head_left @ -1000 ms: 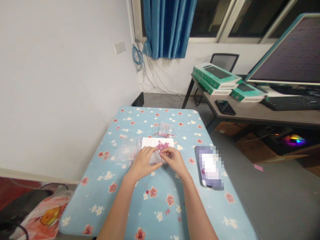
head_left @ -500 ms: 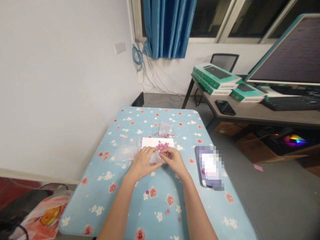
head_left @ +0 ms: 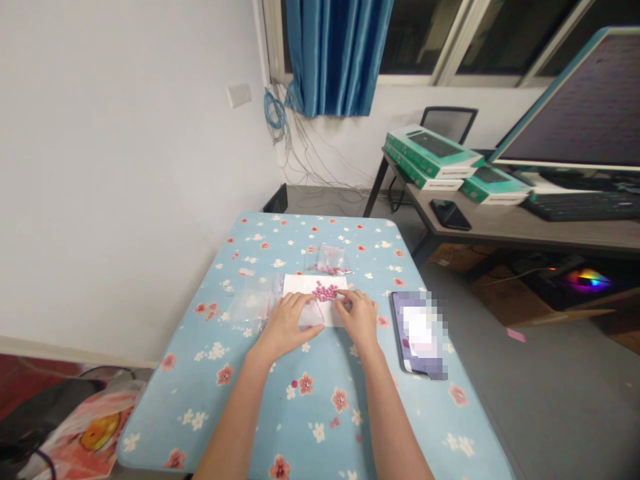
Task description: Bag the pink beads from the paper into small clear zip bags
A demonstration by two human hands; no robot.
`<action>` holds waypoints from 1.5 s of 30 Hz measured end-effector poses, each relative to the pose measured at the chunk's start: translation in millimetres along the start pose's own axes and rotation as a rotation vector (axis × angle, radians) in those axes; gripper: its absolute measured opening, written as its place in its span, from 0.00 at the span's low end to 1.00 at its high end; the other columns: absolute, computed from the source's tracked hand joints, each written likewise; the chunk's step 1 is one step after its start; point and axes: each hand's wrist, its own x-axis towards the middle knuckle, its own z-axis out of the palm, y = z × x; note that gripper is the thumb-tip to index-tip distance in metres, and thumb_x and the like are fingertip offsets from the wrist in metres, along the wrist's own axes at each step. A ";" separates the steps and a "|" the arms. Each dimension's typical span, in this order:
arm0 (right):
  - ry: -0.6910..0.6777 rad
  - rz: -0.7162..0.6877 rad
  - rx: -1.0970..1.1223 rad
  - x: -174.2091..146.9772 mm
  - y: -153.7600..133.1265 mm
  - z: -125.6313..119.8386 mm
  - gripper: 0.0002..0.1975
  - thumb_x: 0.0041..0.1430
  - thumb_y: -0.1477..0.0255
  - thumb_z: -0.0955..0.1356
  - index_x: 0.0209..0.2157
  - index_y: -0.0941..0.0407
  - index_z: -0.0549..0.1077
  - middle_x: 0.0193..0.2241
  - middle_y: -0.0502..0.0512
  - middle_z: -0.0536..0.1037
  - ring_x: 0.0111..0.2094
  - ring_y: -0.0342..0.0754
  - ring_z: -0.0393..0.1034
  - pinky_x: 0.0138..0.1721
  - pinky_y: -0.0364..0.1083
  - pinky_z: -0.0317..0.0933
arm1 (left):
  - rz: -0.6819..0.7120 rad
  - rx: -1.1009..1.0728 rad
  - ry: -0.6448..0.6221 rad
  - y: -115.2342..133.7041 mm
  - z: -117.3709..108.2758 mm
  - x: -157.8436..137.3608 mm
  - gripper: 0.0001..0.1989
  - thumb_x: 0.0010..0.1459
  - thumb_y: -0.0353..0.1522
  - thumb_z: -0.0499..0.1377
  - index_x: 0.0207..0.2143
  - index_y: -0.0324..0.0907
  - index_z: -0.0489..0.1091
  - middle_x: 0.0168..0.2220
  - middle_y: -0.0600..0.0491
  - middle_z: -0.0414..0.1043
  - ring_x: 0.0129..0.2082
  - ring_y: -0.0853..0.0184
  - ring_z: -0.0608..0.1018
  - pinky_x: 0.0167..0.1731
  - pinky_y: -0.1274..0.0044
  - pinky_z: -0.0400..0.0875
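A small clear plastic bag with a red line along its mouth is held in my left hand, fingers above and thumb below. The bag lies over a white sheet, partly hidden by that hand. Several pink beads sit in a loose pile on the sheet. At the pile's right edge is my right hand, its thumb and index finger slightly apart. No bead shows between these fingertips. Past the sheet lies another clear bag with pink beads in or by it.
Flat clear bags lie left of the sheet on the flowered tablecloth. A tablet-like device with a blurred screen rests at the right. Beyond it stands a desk with green keyboard boxes, a phone and a monitor.
My right hand has moved right, away from the bag's mouth to the right edge of the bead pile, and its fingers have parted. My left hand keeps its place on the bag.
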 end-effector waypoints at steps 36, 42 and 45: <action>0.084 0.101 0.005 3.1 2.9 1.1 0.10 0.56 0.66 0.65 0.35 0.52 0.77 0.36 0.56 0.73 0.40 0.54 0.60 0.40 0.50 0.48 | -0.006 0.008 -0.004 -2.2 0.9 0.5 0.21 0.51 0.37 0.60 0.47 0.44 0.61 0.43 0.51 0.68 0.45 0.59 0.69 0.47 0.66 0.64; -0.061 -0.111 0.541 5.6 -0.5 -0.1 0.09 0.55 0.65 0.67 0.33 0.54 0.76 0.33 0.54 0.75 0.36 0.49 0.65 0.42 0.50 0.55 | -0.004 -0.014 0.020 -1.2 -1.0 0.1 0.23 0.51 0.38 0.61 0.48 0.44 0.60 0.44 0.51 0.67 0.46 0.60 0.69 0.46 0.67 0.64; -0.162 -0.152 0.682 4.8 -4.9 -1.8 0.08 0.55 0.65 0.67 0.33 0.53 0.76 0.33 0.54 0.75 0.36 0.49 0.66 0.42 0.50 0.57 | -0.004 -0.018 0.033 -0.3 -1.9 0.3 0.24 0.50 0.38 0.61 0.49 0.44 0.60 0.44 0.50 0.67 0.45 0.60 0.68 0.46 0.67 0.64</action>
